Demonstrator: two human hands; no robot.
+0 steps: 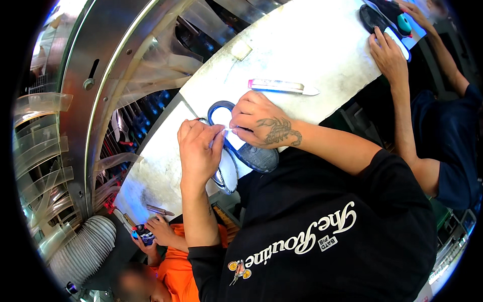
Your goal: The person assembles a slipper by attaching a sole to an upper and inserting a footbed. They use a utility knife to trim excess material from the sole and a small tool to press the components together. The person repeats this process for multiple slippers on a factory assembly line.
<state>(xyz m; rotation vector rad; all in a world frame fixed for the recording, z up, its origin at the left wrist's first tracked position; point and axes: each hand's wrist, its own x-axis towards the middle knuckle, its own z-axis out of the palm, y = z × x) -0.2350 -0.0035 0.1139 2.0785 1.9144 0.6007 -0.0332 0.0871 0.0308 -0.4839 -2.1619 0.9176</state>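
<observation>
My left hand [198,148] and my right hand [261,121] meet over a dark shoe [256,157] with a white inside, which lies at a slant near the table's front edge. Both hands have thumb and fingers pinched together. A tiny white bit [226,129] shows between the fingertips, too small to name. Partly beneath my left wrist is a second white, dark-edged shoe part [228,173]. Beyond my right hand lies a slim white tool [282,87] with a pink end and a pointed tip.
The pale worktable [322,55] bears a small cream block [241,50]. Clear strip curtains [166,55] hang from a metal machine at left. At right a co-worker's hand [390,55] rests on a dark shoe [375,20]. Lower left, an orange-sleeved person holds a blue-and-black item [143,234].
</observation>
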